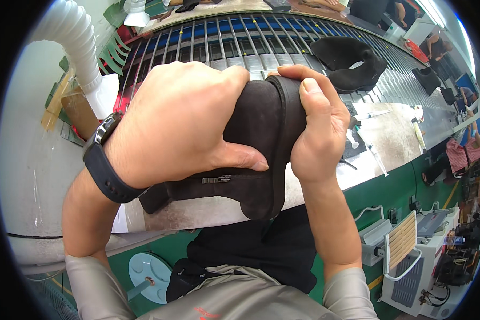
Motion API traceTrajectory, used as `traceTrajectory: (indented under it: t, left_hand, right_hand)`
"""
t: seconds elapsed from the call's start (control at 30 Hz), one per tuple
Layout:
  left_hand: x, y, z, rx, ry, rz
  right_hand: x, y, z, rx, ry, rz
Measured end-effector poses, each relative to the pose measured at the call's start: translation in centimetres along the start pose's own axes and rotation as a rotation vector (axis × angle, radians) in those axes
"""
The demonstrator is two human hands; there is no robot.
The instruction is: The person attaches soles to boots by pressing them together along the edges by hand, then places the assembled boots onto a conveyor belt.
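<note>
A matte, suede-like dark boot (253, 117) with a metal zip (216, 180) and thick sole (292, 109) is gripped over the tabletop (200, 212) by the left hand (178, 125) and right hand (322, 130); the left fingers are mostly hidden.

Shirt (250, 303): grey-beige, faint sheen, soft creases at front, gathered folds toward lower body. Small red marking (206, 313) on front; details too small to tell. Left sleeve (96, 285) and right sleeve (350, 293): short, same grey-beige cloth, plain, loose cut, ending around elbows. Left wrist: wristwatch (110, 128), rounded dark case, metallic glint at rim, broad black strap (112, 178) with slots. Left hand (178, 114), right hand (321, 125): bare; right thumbnail short. Trousers (232, 242): black, matte.
</note>
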State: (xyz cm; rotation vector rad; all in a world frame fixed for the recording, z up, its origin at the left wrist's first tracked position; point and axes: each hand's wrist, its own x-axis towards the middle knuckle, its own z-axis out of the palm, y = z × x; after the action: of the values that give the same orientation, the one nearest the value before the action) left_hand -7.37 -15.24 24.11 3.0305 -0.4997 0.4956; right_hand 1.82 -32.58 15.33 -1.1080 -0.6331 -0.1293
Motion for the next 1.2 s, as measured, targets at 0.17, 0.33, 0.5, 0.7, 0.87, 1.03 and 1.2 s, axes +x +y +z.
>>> traceTrajectory:
  t: [0.17, 0.33, 0.5, 0.7, 0.87, 1.03, 1.2]
  left_hand:
    - [-0.2, 0.8, 0.0, 0.004, -0.007, 0.01]
    - [-0.1, 0.6, 0.1, -0.008, 0.041, 0.031]
    - [0.1, -0.2, 0.3, -0.118, 0.074, 0.056]
    - [3.4, 4.9, -4.4, -0.074, -0.37, -0.532]
    - [0.3, 0.7, 0.3, -0.006, 0.127, 0.102]
    - [-1.0, 1.2, -0.4, 0.095, 0.069, 0.07]
    - [-2.7, 4.3, -2.1, 0.052, -0.013, -0.006]
  right_hand:
    - [-0.8, -0.3, -0.6, -0.073, -0.003, -0.046]
    - [-1.0, -0.5, -0.3, 0.015, 0.063, -0.048]
    - [-0.4, 0.8, 0.2, 0.079, 0.125, -0.161]
    - [-0.8, 0.2, 0.1, 0.151, -0.027, 0.004]
    - [-0.8, 0.7, -0.9, -0.071, -0.003, -0.037]
    - [-1.1, -0.9, -0.1, -0.075, 0.043, -0.161]
    - [-2.7, -2.9, -1.1, -0.137, -0.024, -0.184]
